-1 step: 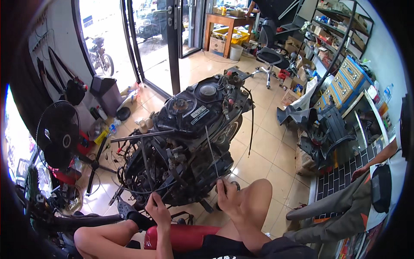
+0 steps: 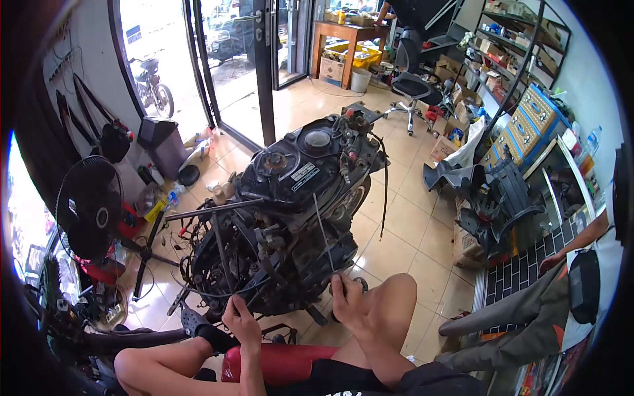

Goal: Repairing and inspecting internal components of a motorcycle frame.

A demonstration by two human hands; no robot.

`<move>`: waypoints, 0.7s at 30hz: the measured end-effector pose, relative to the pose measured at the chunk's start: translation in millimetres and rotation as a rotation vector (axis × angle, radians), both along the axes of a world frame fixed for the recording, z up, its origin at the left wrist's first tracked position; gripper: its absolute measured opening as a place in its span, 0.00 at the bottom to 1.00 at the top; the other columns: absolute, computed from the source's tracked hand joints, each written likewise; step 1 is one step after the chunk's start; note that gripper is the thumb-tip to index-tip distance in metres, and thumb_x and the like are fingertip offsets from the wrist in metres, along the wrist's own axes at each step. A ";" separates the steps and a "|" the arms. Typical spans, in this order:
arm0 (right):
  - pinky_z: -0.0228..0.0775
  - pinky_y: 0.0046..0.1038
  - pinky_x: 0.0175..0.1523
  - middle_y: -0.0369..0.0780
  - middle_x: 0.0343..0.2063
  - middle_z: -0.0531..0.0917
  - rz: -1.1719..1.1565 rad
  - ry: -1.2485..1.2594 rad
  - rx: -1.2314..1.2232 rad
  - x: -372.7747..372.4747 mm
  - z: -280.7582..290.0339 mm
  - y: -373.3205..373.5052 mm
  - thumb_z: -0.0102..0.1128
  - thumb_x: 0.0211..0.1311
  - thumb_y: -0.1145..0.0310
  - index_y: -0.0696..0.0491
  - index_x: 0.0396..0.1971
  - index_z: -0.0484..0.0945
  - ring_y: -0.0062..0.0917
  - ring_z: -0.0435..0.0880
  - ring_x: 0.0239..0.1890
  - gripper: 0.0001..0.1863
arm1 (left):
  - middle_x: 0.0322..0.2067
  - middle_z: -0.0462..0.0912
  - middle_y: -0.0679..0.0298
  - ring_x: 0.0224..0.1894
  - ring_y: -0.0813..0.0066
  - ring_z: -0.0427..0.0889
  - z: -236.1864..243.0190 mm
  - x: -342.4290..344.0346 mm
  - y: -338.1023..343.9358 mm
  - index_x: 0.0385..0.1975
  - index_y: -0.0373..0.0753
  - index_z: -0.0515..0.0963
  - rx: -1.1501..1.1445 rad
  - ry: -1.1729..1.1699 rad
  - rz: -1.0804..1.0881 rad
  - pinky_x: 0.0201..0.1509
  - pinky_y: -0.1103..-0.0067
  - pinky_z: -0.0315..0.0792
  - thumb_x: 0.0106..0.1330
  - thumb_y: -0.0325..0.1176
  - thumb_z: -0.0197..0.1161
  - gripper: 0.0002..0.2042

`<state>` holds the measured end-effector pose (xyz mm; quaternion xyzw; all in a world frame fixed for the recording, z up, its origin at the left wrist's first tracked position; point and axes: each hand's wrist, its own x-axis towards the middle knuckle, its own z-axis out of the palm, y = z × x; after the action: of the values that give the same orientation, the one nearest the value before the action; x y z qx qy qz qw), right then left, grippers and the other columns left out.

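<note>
My left hand (image 2: 242,321) is closed, thumb and fingers pinching the near end of a slim dark rod (image 2: 220,247). The rod's far end meets a longer crosswise bar (image 2: 191,212), so the two look like a T; whether they are joined I cannot tell. My right hand (image 2: 350,305) pinches a thin grey metal rod (image 2: 322,228) that points up and away. Both rods lie in view over a stripped motorcycle (image 2: 284,175), with its black tank, bare frame and loose wiring. A thin cable (image 2: 205,291) curves just beyond my left hand.
Under my legs is a red rounded object (image 2: 287,362). A standing fan (image 2: 89,204) is at left, with a dark bin (image 2: 162,142) behind it. Black body panels (image 2: 505,198) and a blue drawer cabinet (image 2: 528,129) line the right. Another person's trousered legs (image 2: 515,323) are near right.
The crosswise bar and the far end of the left rod have shifted slightly left. Both hands keep their grip and stay nearly in place.
</note>
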<state>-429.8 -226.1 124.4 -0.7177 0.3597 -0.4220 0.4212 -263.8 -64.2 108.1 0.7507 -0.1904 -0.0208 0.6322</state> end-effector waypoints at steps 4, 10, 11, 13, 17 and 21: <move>0.58 0.31 0.24 0.42 0.13 0.70 -0.002 0.037 0.104 0.2 0.8 0.8 0.49 0.79 0.64 0.61 0.29 0.78 0.24 0.69 0.15 0.19 | 0.16 0.59 0.73 0.23 0.85 0.54 -1.8 8.5 4.5 0.24 0.31 0.65 0.005 -0.025 0.012 0.25 0.75 0.46 0.82 0.39 0.51 0.22; 0.59 0.35 0.24 0.49 0.14 0.71 -0.004 -0.082 0.050 0.9 5.8 2.4 0.50 0.79 0.64 0.62 0.30 0.77 0.33 0.72 0.14 0.19 | 0.19 0.59 0.77 0.23 0.87 0.55 2.5 9.1 8.2 0.22 0.37 0.64 0.020 -0.037 -0.013 0.26 0.79 0.47 0.83 0.41 0.50 0.22; 0.60 0.35 0.24 0.48 0.14 0.71 0.000 0.006 0.082 0.7 7.2 2.6 0.50 0.79 0.64 0.61 0.31 0.78 0.31 0.73 0.14 0.18 | 0.19 0.59 0.77 0.24 0.87 0.55 3.2 8.7 8.1 0.22 0.37 0.64 0.034 -0.042 -0.010 0.26 0.79 0.47 0.83 0.41 0.50 0.22; 0.62 0.35 0.25 0.47 0.14 0.73 0.033 0.089 0.151 -0.9 9.8 4.0 0.49 0.79 0.64 0.61 0.32 0.80 0.33 0.74 0.15 0.19 | 0.19 0.60 0.76 0.24 0.87 0.55 4.2 6.9 8.6 0.23 0.36 0.65 0.060 -0.042 -0.011 0.26 0.78 0.47 0.83 0.41 0.50 0.22; 0.62 0.35 0.26 0.49 0.15 0.74 0.020 -0.112 0.006 -4.8 12.2 6.4 0.49 0.79 0.64 0.62 0.30 0.78 0.35 0.75 0.16 0.19 | 0.18 0.60 0.75 0.23 0.86 0.55 5.6 4.5 6.4 0.23 0.34 0.66 0.020 -0.064 -0.009 0.26 0.77 0.47 0.83 0.41 0.50 0.22; 0.61 0.34 0.25 0.47 0.15 0.73 -0.025 0.015 0.079 -4.1 8.1 3.9 0.48 0.79 0.64 0.61 0.29 0.78 0.31 0.74 0.16 0.19 | 0.15 0.58 0.74 0.21 0.86 0.54 9.6 2.8 3.5 0.24 0.31 0.66 0.026 -0.102 -0.008 0.24 0.74 0.45 0.82 0.40 0.51 0.23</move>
<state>-433.9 -222.1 132.5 -0.6990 0.3881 -0.4073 0.4414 -261.0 -60.7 117.7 0.7582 -0.2251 0.0126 0.6118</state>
